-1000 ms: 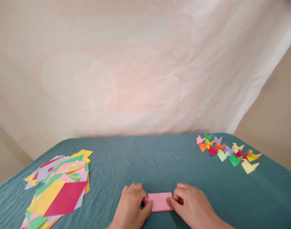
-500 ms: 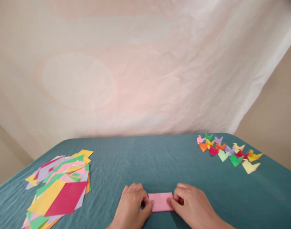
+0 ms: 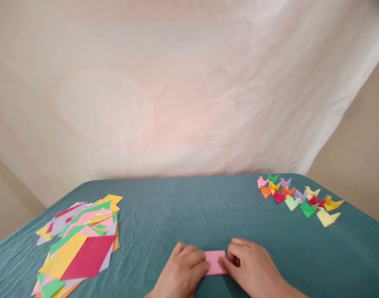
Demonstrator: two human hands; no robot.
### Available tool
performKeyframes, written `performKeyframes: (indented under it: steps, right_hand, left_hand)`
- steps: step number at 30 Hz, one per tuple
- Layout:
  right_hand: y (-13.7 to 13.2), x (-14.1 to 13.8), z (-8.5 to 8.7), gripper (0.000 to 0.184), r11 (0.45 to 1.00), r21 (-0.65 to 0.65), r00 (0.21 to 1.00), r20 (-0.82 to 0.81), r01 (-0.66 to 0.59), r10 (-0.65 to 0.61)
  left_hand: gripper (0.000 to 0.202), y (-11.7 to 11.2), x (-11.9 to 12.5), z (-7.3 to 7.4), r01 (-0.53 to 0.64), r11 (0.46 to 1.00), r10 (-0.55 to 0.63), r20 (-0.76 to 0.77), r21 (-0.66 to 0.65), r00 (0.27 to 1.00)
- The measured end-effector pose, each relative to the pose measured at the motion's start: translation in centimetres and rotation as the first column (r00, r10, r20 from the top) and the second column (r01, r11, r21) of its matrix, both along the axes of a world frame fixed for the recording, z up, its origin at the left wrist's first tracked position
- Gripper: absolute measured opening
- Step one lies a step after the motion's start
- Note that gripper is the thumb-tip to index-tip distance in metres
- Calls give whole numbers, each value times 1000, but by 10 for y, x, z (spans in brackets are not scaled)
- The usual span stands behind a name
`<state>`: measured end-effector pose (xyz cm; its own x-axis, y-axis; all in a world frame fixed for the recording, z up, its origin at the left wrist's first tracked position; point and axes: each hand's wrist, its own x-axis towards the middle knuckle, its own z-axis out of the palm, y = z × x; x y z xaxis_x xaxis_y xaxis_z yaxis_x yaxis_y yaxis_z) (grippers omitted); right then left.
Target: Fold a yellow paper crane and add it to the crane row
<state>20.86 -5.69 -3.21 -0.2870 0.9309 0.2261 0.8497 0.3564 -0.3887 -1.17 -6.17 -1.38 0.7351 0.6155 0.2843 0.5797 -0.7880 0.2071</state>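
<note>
A pink folded paper [image 3: 214,263] lies flat on the cloth near the front of the table, its long side running left to right. My left hand [image 3: 185,267] has its fingers closed over the left end, covering that part of the paper. At the other end, my right hand [image 3: 250,263] pinches the paper's right edge, thumb on top and curled fingers behind. Between the two hands only the middle of the pink paper shows.
On the left lies a spread pile of coloured paper sheets [image 3: 88,256]. Several folded paper birds [image 3: 307,209] in mixed colours stand in rows at the right. A dark green cloth [image 3: 177,211] covers the table, and a pale sheet [image 3: 183,91] hangs behind it.
My left hand has slid to the right over the pink paper and now hides more of its left end. My right hand stays at the right edge.
</note>
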Motion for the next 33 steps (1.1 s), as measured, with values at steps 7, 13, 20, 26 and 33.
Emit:
performKeyframes:
  steps: [7,13,20,26,33]
  right_hand:
    - [-7,-7,6,25,798,502,941,124,-332,314]
    - [-12,-20,-1,31,638,657,906,179,-401,384]
    - [-11,-19,2,35,641,665,912,161,-383,377]
    - [-10,-18,-2,33,647,659,913,160,-382,377]
    - [-13,-20,-1,33,644,659,912,171,-387,373]
  left_hand:
    - [20,-2,0,-15,-16,965,31,-54,263,998]
    - [17,-3,-5,-16,-41,957,50,-25,286,998]
    - [16,2,-9,-21,-51,977,38,67,206,997]
    - [14,2,-9,-20,-40,971,31,42,236,999]
    - [17,1,-8,-16,-25,968,12,50,249,999]
